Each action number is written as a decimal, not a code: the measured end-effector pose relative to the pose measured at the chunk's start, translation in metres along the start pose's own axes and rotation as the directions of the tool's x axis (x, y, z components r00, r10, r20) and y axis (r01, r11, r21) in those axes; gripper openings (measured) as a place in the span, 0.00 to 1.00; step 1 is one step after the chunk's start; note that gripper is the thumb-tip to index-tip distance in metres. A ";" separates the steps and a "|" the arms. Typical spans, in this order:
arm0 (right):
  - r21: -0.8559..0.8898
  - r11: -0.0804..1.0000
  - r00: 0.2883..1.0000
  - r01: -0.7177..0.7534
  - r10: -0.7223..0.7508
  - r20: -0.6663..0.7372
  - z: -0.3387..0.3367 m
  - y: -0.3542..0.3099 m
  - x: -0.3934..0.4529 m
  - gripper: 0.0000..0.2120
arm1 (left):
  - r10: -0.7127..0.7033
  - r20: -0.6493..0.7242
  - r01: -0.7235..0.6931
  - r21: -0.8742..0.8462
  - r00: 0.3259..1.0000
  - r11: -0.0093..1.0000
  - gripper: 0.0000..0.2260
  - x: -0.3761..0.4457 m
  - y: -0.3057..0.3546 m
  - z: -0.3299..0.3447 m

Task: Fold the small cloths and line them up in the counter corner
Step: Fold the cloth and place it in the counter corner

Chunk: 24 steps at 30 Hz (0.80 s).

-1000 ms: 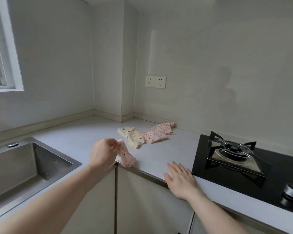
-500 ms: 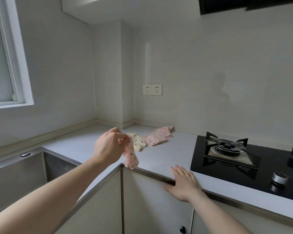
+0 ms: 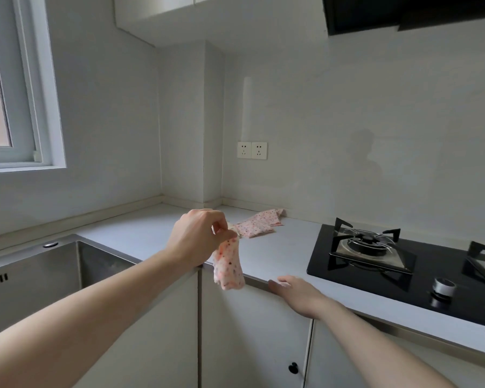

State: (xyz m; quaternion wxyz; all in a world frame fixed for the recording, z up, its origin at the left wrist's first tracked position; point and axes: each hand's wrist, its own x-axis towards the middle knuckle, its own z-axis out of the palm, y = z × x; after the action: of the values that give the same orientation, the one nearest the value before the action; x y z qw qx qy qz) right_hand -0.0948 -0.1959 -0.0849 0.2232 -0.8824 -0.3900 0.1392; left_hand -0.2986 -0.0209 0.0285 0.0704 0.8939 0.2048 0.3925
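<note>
My left hand (image 3: 200, 238) pinches the top of a small pink spotted cloth (image 3: 228, 266), which hangs down in front of the counter's front edge. Another pink patterned cloth (image 3: 259, 226) lies flat on the grey counter (image 3: 280, 256) near the back wall. The cream cloth seen earlier is hidden behind my left hand. My right hand (image 3: 297, 294) rests with straight fingers on the counter's front edge, holding nothing.
A steel sink (image 3: 48, 267) is set into the counter at the left. A black gas hob (image 3: 403, 261) with a knob (image 3: 444, 287) fills the right side. The counter corner (image 3: 191, 204) lies behind the cloths. White cabinet doors (image 3: 252, 340) are below.
My left hand has lifted the pink cloth higher off the counter, so it now hangs free. My right hand has slid back to the counter's edge. The view has tilted upward.
</note>
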 end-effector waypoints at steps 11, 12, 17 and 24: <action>0.359 0.889 0.953 0.285 -0.222 -0.206 -0.043 -0.036 -0.035 0.25 | 0.083 0.215 -0.088 0.014 0.973 0.996 0.07 0.017 0.043 -0.015; 0.364 0.880 0.947 0.306 -0.241 -0.214 -0.045 -0.040 -0.038 0.26 | 0.090 0.233 -0.099 0.029 0.968 0.995 0.06 0.017 0.045 -0.015; 0.420 0.831 0.930 0.365 -0.301 -0.212 -0.052 -0.057 -0.046 0.26 | 0.115 0.252 -0.112 -0.025 0.961 0.993 0.05 0.017 0.048 -0.013; 0.500 0.769 0.912 0.400 -0.387 -0.135 -0.063 -0.072 -0.054 0.29 | 0.181 0.245 -0.119 -0.249 0.953 0.961 0.13 0.014 0.063 -0.033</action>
State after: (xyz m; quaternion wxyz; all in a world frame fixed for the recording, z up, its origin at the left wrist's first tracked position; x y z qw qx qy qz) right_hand -0.1490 -0.2113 0.0090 0.4804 -0.6899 -0.5113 0.1783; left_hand -0.2945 -0.0735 0.0787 0.1706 0.9370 0.0775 0.2948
